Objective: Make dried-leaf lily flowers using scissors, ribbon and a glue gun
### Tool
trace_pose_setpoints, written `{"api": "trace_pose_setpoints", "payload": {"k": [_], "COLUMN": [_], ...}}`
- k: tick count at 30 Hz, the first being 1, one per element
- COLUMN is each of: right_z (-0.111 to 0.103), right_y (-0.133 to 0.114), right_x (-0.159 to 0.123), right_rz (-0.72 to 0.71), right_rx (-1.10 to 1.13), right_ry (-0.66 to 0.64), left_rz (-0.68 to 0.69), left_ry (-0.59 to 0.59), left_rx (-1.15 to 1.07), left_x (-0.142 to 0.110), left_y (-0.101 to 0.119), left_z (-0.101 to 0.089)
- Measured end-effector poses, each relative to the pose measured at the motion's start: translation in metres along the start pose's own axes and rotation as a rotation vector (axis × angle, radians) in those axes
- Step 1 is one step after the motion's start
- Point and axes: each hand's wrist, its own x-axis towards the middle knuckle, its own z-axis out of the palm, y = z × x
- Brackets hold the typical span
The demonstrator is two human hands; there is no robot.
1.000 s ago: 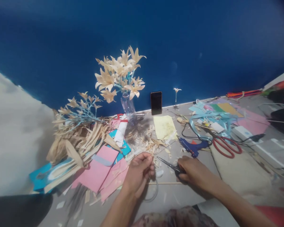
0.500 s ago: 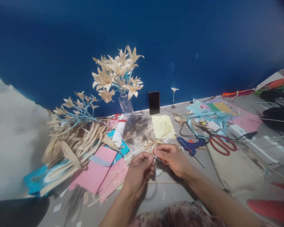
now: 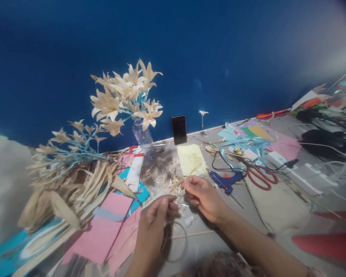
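Note:
My left hand [image 3: 154,223] is closed, its thumb along the curled fingers. A loop of thin grey wire [image 3: 187,242] hangs at this hand and seems held in it. My right hand [image 3: 203,196] is in a pinch just right of the left, above pale scraps. What sits between its fingertips is too small to name. Below the right fingers lies a small shiny bit [image 3: 185,205]. The two hands are slightly apart. Beyond them lies a yellow paper sheet [image 3: 190,157], and a blue glue gun [image 3: 226,182] rests right of my right hand.
Cream artificial flowers [image 3: 129,90] stand in a clear bottle [image 3: 144,136]; a smaller bunch [image 3: 75,142] lies left over dry husks [image 3: 89,184]. A phone [image 3: 179,129] leans on the wall. Red-handled scissors [image 3: 261,177], a power strip [image 3: 294,173] and pink paper [image 3: 103,227] lie around.
My hands, which met at their fingertips, have drawn apart, the left moving left and down. The wire loop shows more fully. The view has shifted slightly to the right.

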Motion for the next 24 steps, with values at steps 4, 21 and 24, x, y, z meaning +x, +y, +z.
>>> {"api": "trace_pose_setpoints", "payload": {"k": [4, 21, 24], "right_z": [0.008, -0.008, -0.005], "right_y": [0.008, 0.015, 0.017], "right_x": [-0.008, -0.011, -0.011], "right_rz": [-0.095, -0.108, -0.069], "right_rx": [-0.188, -0.062, -0.012], "right_ry": [0.016, -0.125, -0.183], "left_rz": [-0.195, -0.136, -0.137], "left_ry": [-0.23, -0.315, -0.315], "left_rx": [-0.228, -0.107, -0.111], "left_x": [0.004, -0.009, -0.008], "left_y": [-0.005, -0.003, -0.004], "left_z": [0.012, 0.016, 0.017]}}
